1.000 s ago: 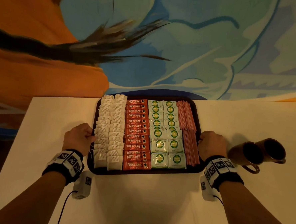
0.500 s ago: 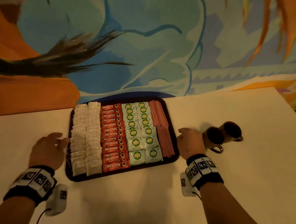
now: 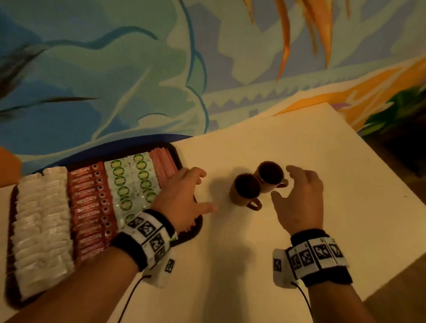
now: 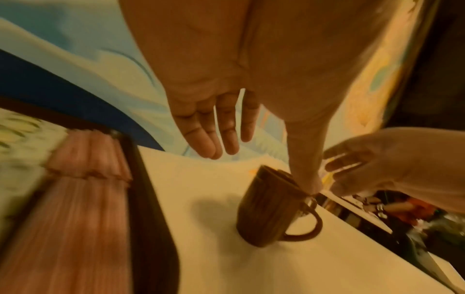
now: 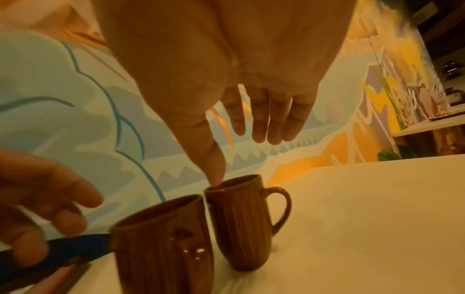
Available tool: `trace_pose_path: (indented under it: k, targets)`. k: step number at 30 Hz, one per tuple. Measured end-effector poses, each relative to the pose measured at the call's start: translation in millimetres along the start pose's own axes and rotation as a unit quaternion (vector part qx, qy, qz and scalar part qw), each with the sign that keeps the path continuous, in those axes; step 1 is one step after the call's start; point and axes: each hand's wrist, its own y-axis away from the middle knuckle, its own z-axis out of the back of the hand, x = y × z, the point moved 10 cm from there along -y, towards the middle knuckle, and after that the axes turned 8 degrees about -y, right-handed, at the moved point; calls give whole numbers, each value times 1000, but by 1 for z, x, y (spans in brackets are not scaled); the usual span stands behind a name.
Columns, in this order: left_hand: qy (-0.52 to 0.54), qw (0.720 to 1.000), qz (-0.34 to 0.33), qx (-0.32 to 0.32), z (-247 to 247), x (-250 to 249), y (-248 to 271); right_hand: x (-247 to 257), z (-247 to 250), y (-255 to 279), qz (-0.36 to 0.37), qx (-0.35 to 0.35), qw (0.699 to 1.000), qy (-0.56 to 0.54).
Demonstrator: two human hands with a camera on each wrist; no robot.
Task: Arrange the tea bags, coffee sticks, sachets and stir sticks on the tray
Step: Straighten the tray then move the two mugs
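Observation:
The dark tray (image 3: 13, 296) lies at the left of the table. It holds rows of white tea bags (image 3: 41, 225), red coffee sticks (image 3: 92, 209), green-and-white sachets (image 3: 126, 181) and pink stir sticks (image 3: 163, 163). My left hand (image 3: 206, 189) hovers over the tray's right edge, fingers spread and empty, just left of two brown mugs. My right hand (image 3: 281, 181) is spread open beside the far mug (image 3: 268, 176), its thumb close to the rim (image 5: 216, 177). The near mug (image 3: 245, 190) stands between my hands. In the left wrist view, the stir sticks (image 4: 83, 199) are blurred.
The mugs stand touching each other on the cream tabletop (image 3: 250, 276), both handles to the right. A painted wall (image 3: 138, 57) rises right behind the table. The table's right edge (image 3: 392, 182) drops to a dark floor.
Both hands have left the tray's side edges and moved right toward the mugs. The left hand has crossed over the tray. The head view has swung right.

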Motion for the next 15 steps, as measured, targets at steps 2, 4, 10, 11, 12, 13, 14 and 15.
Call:
trace_pose_path:
  k: [2,4,10,11,12,13,14,15]
  targets:
    - [-28,998,-29,40,-30,-29,-19,-10,-8,-15,2,39,998,49]
    - [-58,996,-47,58,-50,-49,-34,-18,-23,-27,1,96,991,94]
    - [-85,993,-59,60,-82,-66,-60,-26,-53,-45,8,149,983,106]
    - [-81,993,-64,52,-84,-67,-62,-27,-54,-47,7,149,983,104]
    - [-74,994,-66,44,-84,-67,-64,-28,-56,-48,6,150,983,105]
    - [-65,995,-66,37,-84,-67,-66,-28,-57,-49,7,149,983,106]
    - [-55,996,-66,31,-84,-66,-67,-27,-58,-50,8,146,984,107]
    - [-48,996,-66,27,-82,-64,-68,-27,-58,-50,9,142,984,106]
